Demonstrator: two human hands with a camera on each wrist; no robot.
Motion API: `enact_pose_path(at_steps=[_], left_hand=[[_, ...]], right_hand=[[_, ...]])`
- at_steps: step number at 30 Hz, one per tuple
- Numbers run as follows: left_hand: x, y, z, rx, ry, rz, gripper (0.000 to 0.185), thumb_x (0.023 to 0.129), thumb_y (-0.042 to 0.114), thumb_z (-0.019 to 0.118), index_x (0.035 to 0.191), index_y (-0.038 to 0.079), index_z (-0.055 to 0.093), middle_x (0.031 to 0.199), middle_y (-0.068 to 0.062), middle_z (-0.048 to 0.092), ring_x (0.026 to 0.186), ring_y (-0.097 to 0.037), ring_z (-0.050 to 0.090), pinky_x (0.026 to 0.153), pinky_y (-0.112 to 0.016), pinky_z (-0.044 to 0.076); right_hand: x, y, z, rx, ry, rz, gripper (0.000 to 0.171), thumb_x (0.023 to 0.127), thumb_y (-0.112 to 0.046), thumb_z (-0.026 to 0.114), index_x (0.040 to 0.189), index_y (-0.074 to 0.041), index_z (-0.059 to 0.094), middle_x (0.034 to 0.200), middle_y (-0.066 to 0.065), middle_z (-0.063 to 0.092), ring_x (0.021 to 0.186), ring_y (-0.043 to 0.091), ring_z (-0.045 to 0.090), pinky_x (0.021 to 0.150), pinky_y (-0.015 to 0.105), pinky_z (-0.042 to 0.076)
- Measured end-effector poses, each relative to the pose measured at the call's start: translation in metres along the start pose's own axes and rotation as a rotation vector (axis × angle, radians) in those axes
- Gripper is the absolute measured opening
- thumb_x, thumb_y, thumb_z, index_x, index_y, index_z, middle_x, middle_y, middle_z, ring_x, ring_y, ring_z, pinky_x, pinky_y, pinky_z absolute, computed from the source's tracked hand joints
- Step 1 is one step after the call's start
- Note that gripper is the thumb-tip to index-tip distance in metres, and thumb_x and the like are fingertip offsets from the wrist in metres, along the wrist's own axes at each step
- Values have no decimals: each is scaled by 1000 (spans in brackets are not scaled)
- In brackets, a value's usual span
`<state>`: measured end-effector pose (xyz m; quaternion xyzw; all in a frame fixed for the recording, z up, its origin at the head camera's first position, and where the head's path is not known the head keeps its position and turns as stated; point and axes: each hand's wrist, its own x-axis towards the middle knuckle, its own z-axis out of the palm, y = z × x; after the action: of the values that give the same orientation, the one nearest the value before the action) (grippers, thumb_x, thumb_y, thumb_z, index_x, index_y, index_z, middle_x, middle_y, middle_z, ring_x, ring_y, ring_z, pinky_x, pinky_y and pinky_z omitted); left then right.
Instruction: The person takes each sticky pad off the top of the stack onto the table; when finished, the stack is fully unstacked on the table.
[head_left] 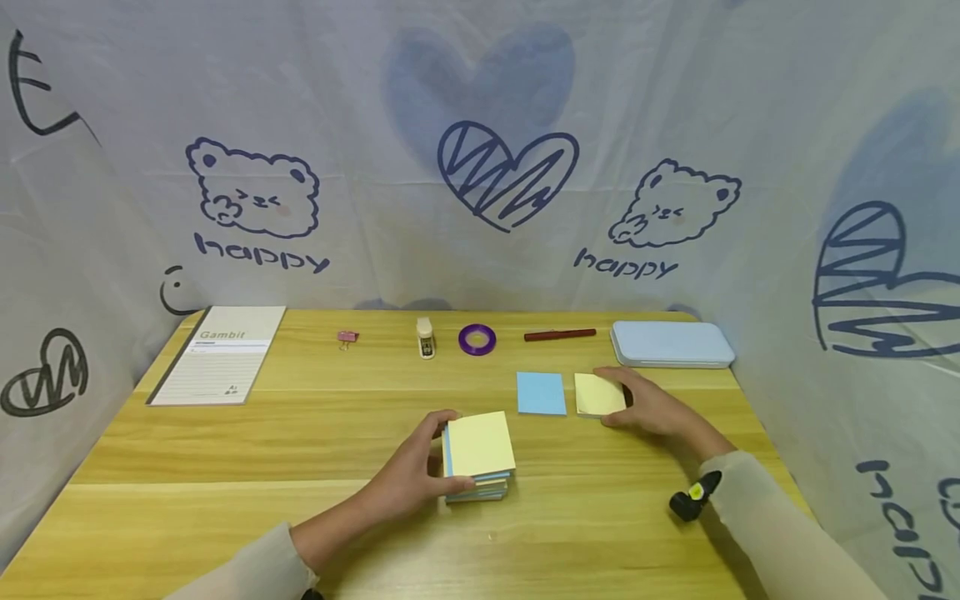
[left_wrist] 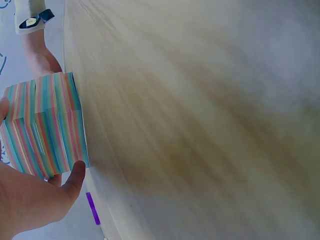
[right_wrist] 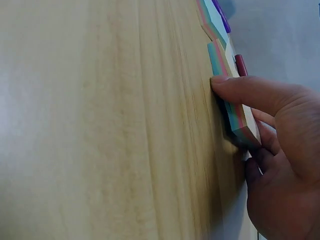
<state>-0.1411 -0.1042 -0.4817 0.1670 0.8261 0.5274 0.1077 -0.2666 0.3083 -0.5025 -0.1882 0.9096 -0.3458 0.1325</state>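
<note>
A thick block of multicoloured sticky notes (head_left: 478, 456) (left_wrist: 46, 130) with a yellow top sheet sits near the middle of the wooden table (head_left: 225, 467). My left hand (head_left: 420, 467) (left_wrist: 30, 195) grips it from the left, thumb and fingers curled round its sides. To the right lies a thin yellow-topped pad (head_left: 597, 394) (right_wrist: 235, 107); my right hand (head_left: 652, 408) (right_wrist: 270, 145) holds its right edge, thumb along one side and fingers behind. A thin blue-topped pad (head_left: 541, 393) (right_wrist: 212, 20) lies between the two.
Along the back of the table lie a notebook (head_left: 220, 353), a pink binder clip (head_left: 347, 337), a small glue bottle (head_left: 425, 337), a purple tape roll (head_left: 477, 339), a dark red pen (head_left: 559, 335) and a pale blue case (head_left: 670, 343). Printed fabric walls enclose the table.
</note>
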Motion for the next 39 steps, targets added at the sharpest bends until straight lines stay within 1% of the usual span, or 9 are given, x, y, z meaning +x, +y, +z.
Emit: enact_pose_path(at_steps=[5,8,12,15,19,24,30,34,39], left_hand=[[0,-1,0,-4,-1,4,92,81,26,91,153,4,36,146,-14,52,142,-38,42,117,-66,31],[0,-1,-1,-4,0,4,92,81,26,91,153,4,36,146,-14,52,142,-38,42,117,-66,31],[-1,-1,0,0,2,6,93,81,27,90,153,3,36,146,-15,51,142,-39,42,117,-67,31],[0,-2,0,-4,0,6,93,81,28,90,153,4,36,147,-14,51,143,-38,42,116,-67,31],[0,-3,0,-15,-4,14,92,81,28,90,152,6,37,146,-13,51,142,-38,42,116,-67,31],[0,-2,0,-21,-3,15,91,81,26,90,152,6,37,146,-14,51,143,-38,42,117,-67,30],[0,-2,0,-31,-5,11,89,82,25,90,151,7,38,147,-14,51,143,-38,41,118,-67,28],[0,-2,0,-31,-4,19,88,82,25,90,151,8,38,145,-13,52,142,-38,42,117,-67,29],[-1,-2,-1,-19,-2,28,87,82,24,90,150,7,39,144,-13,53,141,-37,44,117,-66,30]], right_hand=[[1,-1,1,-28,-12,-1,84,84,-19,85,156,-7,43,160,25,35,146,46,31,118,65,27],[0,-2,2,-39,-16,-4,84,84,-21,85,156,-6,42,162,26,32,150,48,24,120,68,21],[-1,-5,1,-43,-20,-1,85,85,-21,84,156,-5,41,162,26,32,148,47,28,119,68,23],[-2,-7,-1,2,-24,45,87,85,-23,85,158,-10,40,163,22,31,147,43,31,120,65,24],[-1,-10,-4,28,-23,63,91,85,-29,86,160,-13,38,164,21,29,150,44,25,122,65,21],[-2,-22,-6,-12,-29,-1,92,87,-36,84,160,-10,35,166,21,28,152,48,21,121,68,20],[-5,-53,1,53,-64,-56,86,90,-28,82,161,-12,35,166,20,27,150,50,26,118,69,26],[-6,-76,9,68,-94,-110,85,90,-25,81,161,-13,36,166,17,30,151,46,27,119,67,27],[-7,-99,19,81,-135,-195,86,90,-23,82,160,-10,35,164,14,35,151,40,31,121,62,28]])
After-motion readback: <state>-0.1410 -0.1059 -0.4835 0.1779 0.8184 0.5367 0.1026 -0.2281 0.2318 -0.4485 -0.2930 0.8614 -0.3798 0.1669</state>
